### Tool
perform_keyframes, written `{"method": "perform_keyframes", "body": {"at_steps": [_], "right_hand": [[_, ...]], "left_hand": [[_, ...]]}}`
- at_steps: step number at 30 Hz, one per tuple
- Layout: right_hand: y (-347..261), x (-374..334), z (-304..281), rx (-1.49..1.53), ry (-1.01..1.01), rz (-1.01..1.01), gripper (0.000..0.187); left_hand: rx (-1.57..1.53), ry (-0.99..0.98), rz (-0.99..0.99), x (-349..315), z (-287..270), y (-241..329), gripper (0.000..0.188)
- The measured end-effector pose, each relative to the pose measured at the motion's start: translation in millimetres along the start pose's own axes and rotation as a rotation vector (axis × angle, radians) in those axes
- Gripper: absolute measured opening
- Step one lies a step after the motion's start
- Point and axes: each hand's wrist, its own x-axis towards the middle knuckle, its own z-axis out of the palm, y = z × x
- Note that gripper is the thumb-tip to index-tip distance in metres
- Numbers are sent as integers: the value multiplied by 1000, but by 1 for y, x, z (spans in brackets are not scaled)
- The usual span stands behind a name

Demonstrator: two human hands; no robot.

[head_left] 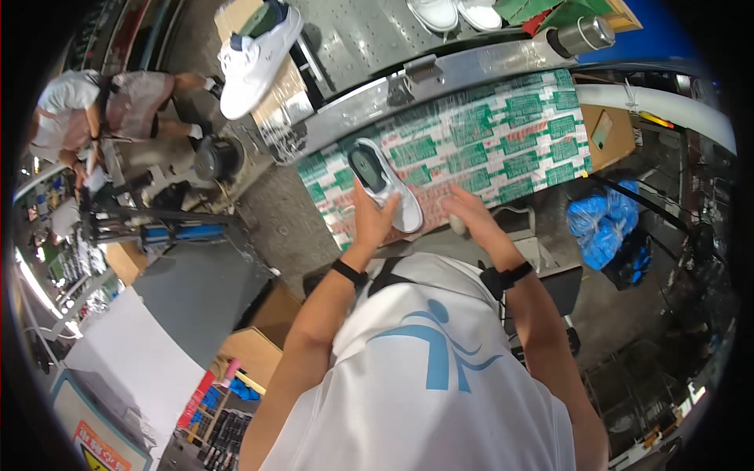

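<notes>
A white sneaker (406,210) with a dark insole lies on a work surface covered in green, white and red printed sheeting (503,129). Its toe points toward me. My left hand (371,220) grips the shoe along its left side near the front, with the thumb over the upper. To the right of the shoe and apart from it, my right hand (473,217) is closed with its fingertips toward the toe. A small pale rounded thing (457,225) shows under those fingers; its kind is unclear.
Beyond a metal rail (424,77), another white sneaker (259,63) rests at the left, and a pair of white shoes (434,13) stands farther back. A metal bottle (585,36) lies at the right. Blue plastic bags (603,220) hang at right. A seated person (102,114) works at far left.
</notes>
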Motion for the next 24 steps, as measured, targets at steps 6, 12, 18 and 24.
{"method": "perform_keyframes", "body": {"at_steps": [6, 12, 18, 24], "right_hand": [[53, -4, 57, -320, -97, -75, 79], [42, -44, 87, -685, 17, -484, 88], [19, -4, 115, -1256, 57, -841, 97], [8, 7, 115, -1628, 8, -922, 97]], "left_hand": [[28, -533, -510, 15, -54, 10, 27], [-1444, -330, -135, 75, -139, 70, 35], [96, -450, 244, 96, -111, 49, 110], [329, -329, 197, 78, -67, 1, 91]]}}
